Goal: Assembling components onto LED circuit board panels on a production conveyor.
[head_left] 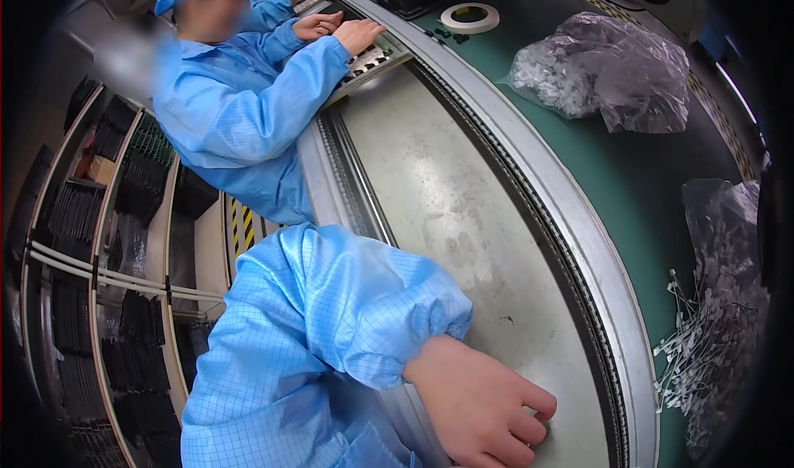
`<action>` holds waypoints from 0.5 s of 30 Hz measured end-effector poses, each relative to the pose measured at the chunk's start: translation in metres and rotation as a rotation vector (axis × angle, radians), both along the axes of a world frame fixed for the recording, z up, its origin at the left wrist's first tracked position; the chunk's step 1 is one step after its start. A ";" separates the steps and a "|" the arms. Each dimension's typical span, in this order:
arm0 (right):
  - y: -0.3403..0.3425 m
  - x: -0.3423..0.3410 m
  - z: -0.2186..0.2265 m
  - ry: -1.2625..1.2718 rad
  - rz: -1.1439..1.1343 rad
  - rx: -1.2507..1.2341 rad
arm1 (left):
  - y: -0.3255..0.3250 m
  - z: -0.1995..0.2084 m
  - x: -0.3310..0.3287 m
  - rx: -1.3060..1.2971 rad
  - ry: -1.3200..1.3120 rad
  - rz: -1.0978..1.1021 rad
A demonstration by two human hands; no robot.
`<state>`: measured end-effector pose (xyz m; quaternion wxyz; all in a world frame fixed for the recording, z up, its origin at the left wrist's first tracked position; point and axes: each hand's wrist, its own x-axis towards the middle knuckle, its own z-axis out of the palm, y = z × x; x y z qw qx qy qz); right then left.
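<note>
My left hand (484,406), in a blue gridded sleeve (364,302), reaches in from the lower left. It is over the near end of the grey conveyor bed (463,211), back of the hand up. The fingers curl downward and are closed; whatever they hold, if anything, is hidden under the hand and by the picture's lower edge. My right hand is out of view.
A metal chain rail (579,211) curves along the right. Beyond it, a green bench (571,149) bears a bag of white parts (595,71), a bag of white leads (715,327) and a tape roll (470,19). A co-worker (240,104) handles a fixture plate (364,71). Racks (124,286) stand left.
</note>
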<state>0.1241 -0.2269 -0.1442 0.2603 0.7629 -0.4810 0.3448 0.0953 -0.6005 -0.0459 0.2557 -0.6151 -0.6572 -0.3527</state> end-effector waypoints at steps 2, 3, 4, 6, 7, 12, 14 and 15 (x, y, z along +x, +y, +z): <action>0.012 0.017 0.002 0.048 -0.171 0.070 | -0.003 0.002 0.001 -0.018 -0.021 -0.013; 0.017 0.024 0.004 0.092 -0.340 0.135 | -0.005 0.006 0.002 -0.040 -0.046 -0.021; -0.005 0.035 0.015 0.078 -0.312 0.108 | -0.007 0.002 0.001 -0.067 -0.057 0.007; -0.068 0.101 0.073 -1.264 -1.121 0.175 | -0.013 -0.004 -0.003 -0.156 -0.434 -0.234; -0.066 0.104 0.076 -1.269 -1.131 0.176 | -0.010 -0.005 -0.002 -0.154 -0.439 -0.244; -0.072 0.103 0.087 -1.293 -1.198 0.238 | -0.005 -0.004 0.008 -0.065 -0.481 -0.131; -0.072 0.104 0.085 -1.302 -1.185 0.227 | -0.007 -0.012 0.003 -0.055 -0.289 -0.083; -0.073 0.105 0.085 -1.313 -1.180 0.215 | -0.007 -0.016 0.001 -0.041 -0.098 -0.044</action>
